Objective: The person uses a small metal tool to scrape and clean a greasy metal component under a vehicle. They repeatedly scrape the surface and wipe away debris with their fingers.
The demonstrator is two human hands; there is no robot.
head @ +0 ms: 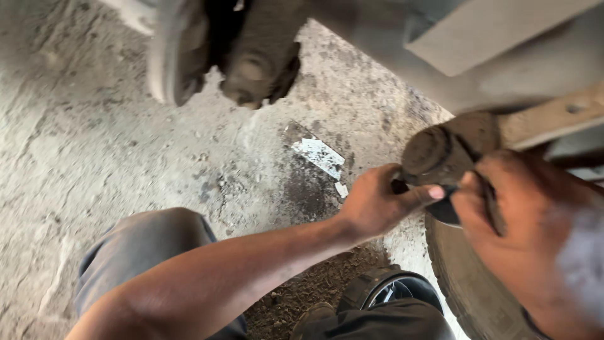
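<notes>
My left hand [377, 201] reaches across from the lower left and pinches the underside of a round, dirt-caked metal bushing [434, 154] at the end of a flat rusty bar [553, 116]. My right hand [522, 220] is close to the camera at the right, curled around a dark tool or part [491, 204] just beside the bushing; its exact kind is unclear. Both hands touch the same joint. The image is blurred near the right hand.
A worn tyre [465, 283] lies below the hands. Above hang grimy vehicle underbody parts [258, 56] and a pale metal panel [491, 31]. Rough concrete floor [94, 138] carries a white scrap [319, 155] and an oily stain. My knee in grey trousers [145, 245] sits lower left.
</notes>
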